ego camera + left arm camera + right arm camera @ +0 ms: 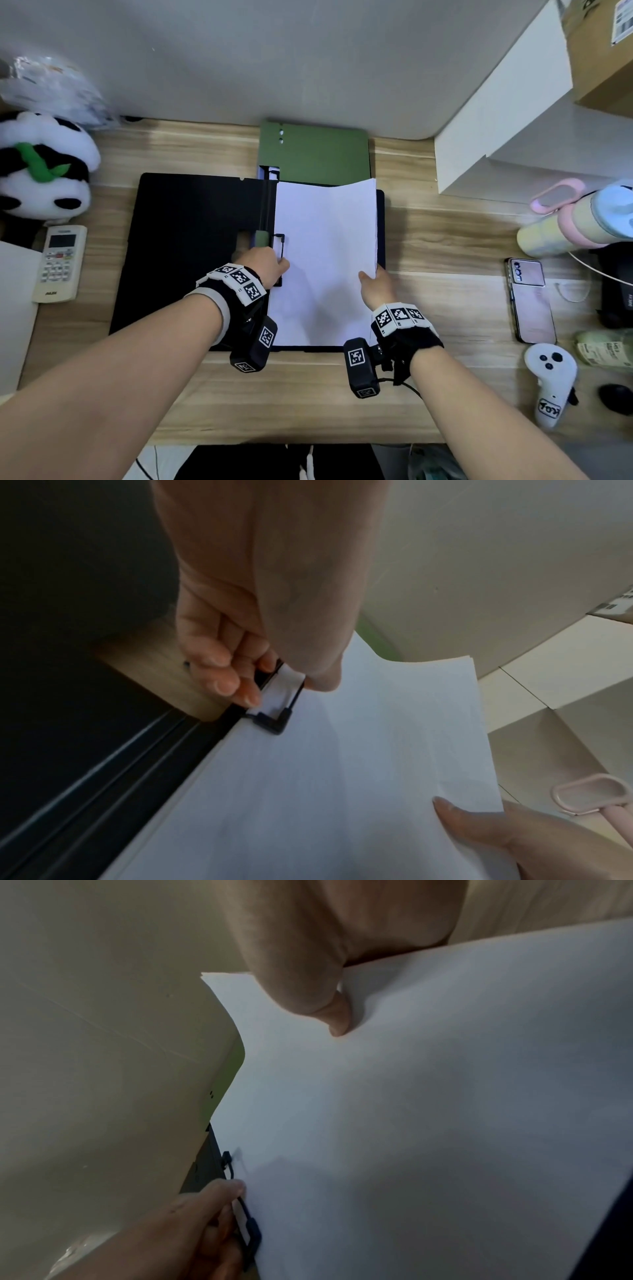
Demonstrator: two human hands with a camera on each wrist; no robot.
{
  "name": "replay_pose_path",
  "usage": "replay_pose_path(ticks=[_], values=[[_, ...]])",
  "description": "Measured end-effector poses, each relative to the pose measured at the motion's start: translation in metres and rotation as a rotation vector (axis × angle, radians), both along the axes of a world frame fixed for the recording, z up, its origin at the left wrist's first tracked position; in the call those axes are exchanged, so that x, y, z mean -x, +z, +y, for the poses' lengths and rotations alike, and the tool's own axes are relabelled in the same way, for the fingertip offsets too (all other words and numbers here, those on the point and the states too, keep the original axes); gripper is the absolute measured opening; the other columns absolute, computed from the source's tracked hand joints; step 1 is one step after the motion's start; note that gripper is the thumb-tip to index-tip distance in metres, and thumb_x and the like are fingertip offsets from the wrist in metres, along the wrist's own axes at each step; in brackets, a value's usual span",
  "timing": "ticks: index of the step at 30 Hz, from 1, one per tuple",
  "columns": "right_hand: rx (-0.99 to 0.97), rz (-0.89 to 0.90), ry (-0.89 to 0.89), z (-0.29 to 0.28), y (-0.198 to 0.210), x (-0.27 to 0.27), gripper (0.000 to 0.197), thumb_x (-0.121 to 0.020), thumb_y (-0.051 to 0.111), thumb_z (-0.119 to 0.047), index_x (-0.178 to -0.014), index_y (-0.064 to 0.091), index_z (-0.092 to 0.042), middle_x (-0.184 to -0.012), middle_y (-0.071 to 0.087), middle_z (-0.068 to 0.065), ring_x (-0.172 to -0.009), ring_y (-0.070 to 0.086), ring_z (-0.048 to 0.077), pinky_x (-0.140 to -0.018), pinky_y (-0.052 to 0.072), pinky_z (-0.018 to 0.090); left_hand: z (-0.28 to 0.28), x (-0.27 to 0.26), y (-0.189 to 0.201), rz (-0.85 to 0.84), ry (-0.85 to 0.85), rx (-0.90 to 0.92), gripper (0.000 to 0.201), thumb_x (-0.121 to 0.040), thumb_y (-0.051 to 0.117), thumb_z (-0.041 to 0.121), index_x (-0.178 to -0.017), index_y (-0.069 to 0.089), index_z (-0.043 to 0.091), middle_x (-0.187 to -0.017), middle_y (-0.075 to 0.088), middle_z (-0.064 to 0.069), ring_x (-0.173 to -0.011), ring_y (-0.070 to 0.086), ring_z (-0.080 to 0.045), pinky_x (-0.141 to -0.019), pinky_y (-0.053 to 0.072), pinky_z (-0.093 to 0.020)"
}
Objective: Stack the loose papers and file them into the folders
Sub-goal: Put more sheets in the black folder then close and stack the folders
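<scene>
Two forearms with tagged wrist bands reach across a wooden table [445,240], where a black folder [191,246] lies open with a stack of white papers [325,260] on its right-hand half. The left hand [265,265] has its fingers curled round the black wire clip [279,245] by the folder's spine, pinching it at the stack's left edge. The right hand [378,286] grips the stack's right edge, thumb on top, fingers hidden beneath, so that side lifts in a slight curl. A green folder [315,154] lies closed behind the black one, partly tucked under it.

The step in hand appears to be clamping the stack. Done well, the sheets would be squared and slid fully against the spine before the clip comes down, with the right hand keeping them flat and together until the clamp bites.

Only the head view shows both folders, plus a plush panda [44,164], a remote control [61,262], a phone [531,301] and a white game controller [551,383] at the table's sides. The left wrist view alone shows the clip's open frame lying over the paper's corner and the fanned sheet edges. The right wrist view alone shows the thumb [337,1018] denting the top sheet.
</scene>
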State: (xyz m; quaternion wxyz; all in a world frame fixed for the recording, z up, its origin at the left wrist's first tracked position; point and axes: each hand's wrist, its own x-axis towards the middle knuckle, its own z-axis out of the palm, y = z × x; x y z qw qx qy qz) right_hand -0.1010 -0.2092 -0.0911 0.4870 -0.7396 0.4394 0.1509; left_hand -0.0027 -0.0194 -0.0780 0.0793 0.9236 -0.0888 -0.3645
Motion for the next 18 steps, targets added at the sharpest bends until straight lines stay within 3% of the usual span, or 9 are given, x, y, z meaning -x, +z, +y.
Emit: replay_pose_path(ticks=[7, 11, 13, 15, 18], values=[[0.036, -0.052, 0.003, 0.001, -0.002, 0.003, 0.040, -0.097, 0.042, -0.014, -0.135, 0.047, -0.007, -0.137, 0.054, 0.009, -0.127, 0.050, 0.026, -0.104, 0.036, 0.027, -0.006, 0.001, 0.002, -0.006, -0.035, -0.105, 0.043, -0.094, 0.035, 0.033, -0.056, 0.045, 0.015, -0.061, 0.050, -0.005, -0.076, 0.051, -0.027, -0.073, 0.035, -0.029], [0.106, -0.105, -0.127, -0.001, -0.003, 0.004, 0.044, -0.085, 0.056, -0.018, -0.127, 0.048, -0.005, -0.127, 0.059, 0.013, -0.119, 0.055, 0.030, -0.103, 0.042, 0.039, -0.006, 0.006, 0.006, -0.013, 0.019, -0.037, 0.048, -0.098, 0.035, 0.038, -0.057, 0.038, 0.013, -0.060, 0.047, -0.005, -0.075, 0.051, -0.027, -0.071, 0.036, -0.029], [0.282, -0.161, -0.186, -0.004, 0.003, 0.004, 0.045, -0.080, 0.057, -0.013, -0.123, 0.050, -0.003, -0.124, 0.057, 0.018, -0.119, 0.052, 0.034, -0.103, 0.040, 0.044, 0.003, 0.010, 0.003, 0.005, 0.072, 0.069, 0.047, -0.098, 0.035, 0.040, -0.060, 0.038, 0.012, -0.076, 0.059, -0.012, -0.079, 0.056, -0.031, -0.067, 0.038, -0.029], [0.422, -0.198, -0.178, -0.004, 0.014, 0.002, 0.043, -0.082, 0.054, -0.004, -0.124, 0.051, -0.001, -0.126, 0.054, 0.019, -0.122, 0.047, 0.034, -0.106, 0.035, 0.041, 0.020, 0.016, 0.002, -0.019, 0.153, 0.167, 0.043, -0.098, 0.034, 0.040, -0.064, 0.039, 0.014, -0.094, 0.062, -0.020, -0.079, 0.056, -0.031, -0.066, 0.039, -0.030], [0.346, -0.304, -0.166, 0.009, 0.028, -0.006, 0.036, -0.084, 0.047, 0.001, -0.119, 0.054, -0.005, -0.120, 0.057, 0.010, -0.108, 0.052, 0.025, -0.095, 0.039, 0.031, 0.052, 0.023, 0.004, -0.106, 0.297, 0.238, 0.037, -0.098, 0.035, 0.035, -0.066, 0.040, 0.017, -0.093, 0.065, -0.020, -0.076, 0.058, -0.032, -0.065, 0.039, -0.031]])
